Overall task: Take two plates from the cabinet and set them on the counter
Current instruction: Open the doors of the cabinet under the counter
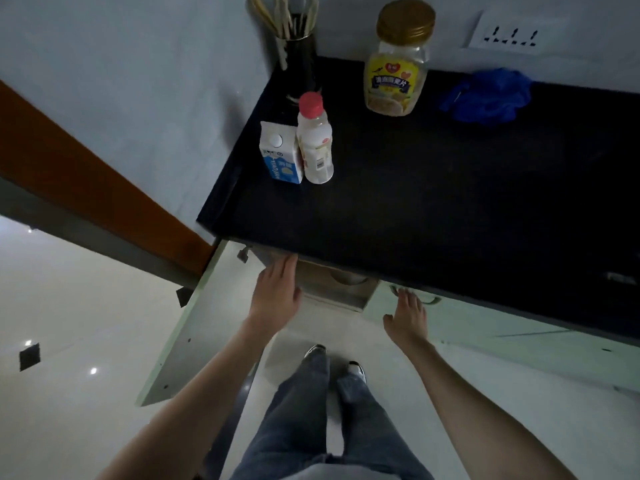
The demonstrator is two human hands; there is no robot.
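Observation:
Below the black counter (433, 202) the left cabinet door (194, 327) hangs wide open. Inside the cabinet opening (332, 289) a pale rounded edge, possibly a plate (348, 279), shows just under the counter lip; the rest is hidden. My left hand (277, 292) reaches into the opening with flat, spread fingers and holds nothing. My right hand (407, 317) is at the handle (427, 300) of the closed right door (485, 323); the fingertips touch or hook it, and I cannot tell whether they grip it.
On the counter stand a blue-and-white carton (282, 155), a pink-capped bottle (314, 140), a gold-lidded jar (398, 60), a dark holder of chopsticks (299, 46) and a crumpled blue cloth (488, 95). A wall socket (512, 34) is behind. My legs stand on the glossy white floor (69, 306).

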